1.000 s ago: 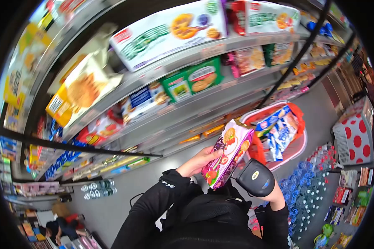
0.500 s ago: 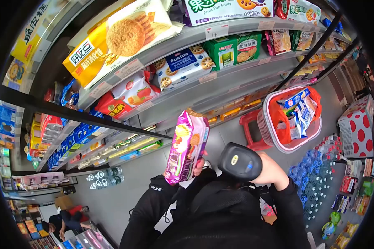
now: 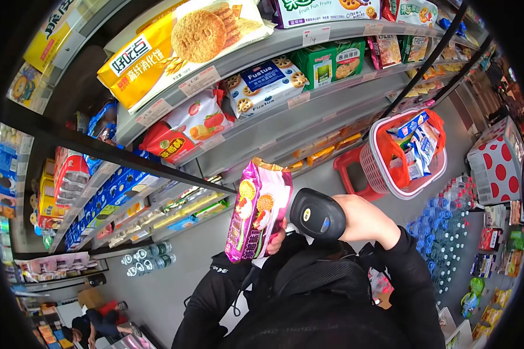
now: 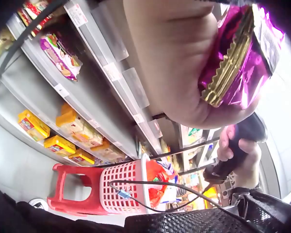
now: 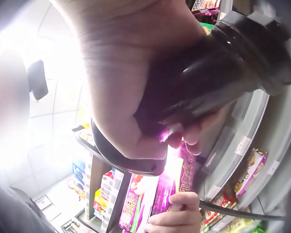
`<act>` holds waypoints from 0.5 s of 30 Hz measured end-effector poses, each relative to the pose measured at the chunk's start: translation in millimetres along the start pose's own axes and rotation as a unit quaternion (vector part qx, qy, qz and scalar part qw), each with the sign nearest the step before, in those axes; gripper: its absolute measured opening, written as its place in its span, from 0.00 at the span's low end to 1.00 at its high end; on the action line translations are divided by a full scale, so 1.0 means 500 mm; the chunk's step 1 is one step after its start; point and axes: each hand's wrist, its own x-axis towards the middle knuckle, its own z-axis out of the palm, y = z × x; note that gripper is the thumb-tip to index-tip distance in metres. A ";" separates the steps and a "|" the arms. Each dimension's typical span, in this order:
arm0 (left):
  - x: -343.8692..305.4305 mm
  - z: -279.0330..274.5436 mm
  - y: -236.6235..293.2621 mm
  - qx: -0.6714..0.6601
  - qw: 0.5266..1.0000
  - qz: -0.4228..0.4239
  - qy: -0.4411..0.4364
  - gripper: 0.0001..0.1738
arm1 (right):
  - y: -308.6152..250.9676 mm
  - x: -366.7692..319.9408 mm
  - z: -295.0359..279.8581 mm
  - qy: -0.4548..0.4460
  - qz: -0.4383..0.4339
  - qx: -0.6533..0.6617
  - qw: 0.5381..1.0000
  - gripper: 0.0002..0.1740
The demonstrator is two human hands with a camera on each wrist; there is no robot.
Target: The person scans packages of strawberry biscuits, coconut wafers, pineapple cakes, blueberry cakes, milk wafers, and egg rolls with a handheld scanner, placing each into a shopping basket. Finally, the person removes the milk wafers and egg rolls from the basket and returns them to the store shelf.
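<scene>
My left hand (image 3: 275, 241) grips a purple-and-white biscuit packet (image 3: 255, 212) from its right side, printed with biscuits and strawberries. In the left wrist view the packet's gold crimped end seal (image 4: 229, 63) shows beside the hand. My right hand (image 3: 367, 220) holds a black handheld barcode scanner (image 3: 318, 214), its head right beside the packet. In the right wrist view the fingers wrap the scanner's handle (image 5: 199, 82), and bright light falls on the packet (image 5: 167, 189), which my left hand (image 5: 177, 216) holds below.
Shelves of biscuits, including a yellow packet (image 3: 180, 46) and a green one (image 3: 330, 64), curve across the front. A white basket (image 3: 378, 168) with a red bag stands on a red stool (image 3: 352, 168). Bottles (image 3: 439, 232) fill the right floor; a person (image 3: 93, 328) sits far left.
The packet has moved left, away from the basket, and turned in my left hand. The scanner has shifted left, closing the gap to the packet. The head view has swung too.
</scene>
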 end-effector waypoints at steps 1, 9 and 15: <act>0.000 0.003 0.002 0.014 1.000 -0.002 -0.008 0.38 | -0.001 -0.003 0.001 -0.002 0.007 0.000 1.000 0.18; -0.008 -0.022 0.009 -0.015 0.996 -0.030 -0.087 0.33 | -0.011 -0.008 0.015 -0.005 0.011 -0.003 1.000 0.18; -0.024 -0.017 0.012 -0.051 0.995 -0.024 -0.080 0.35 | -0.021 -0.001 0.020 -0.005 0.001 -0.003 1.000 0.17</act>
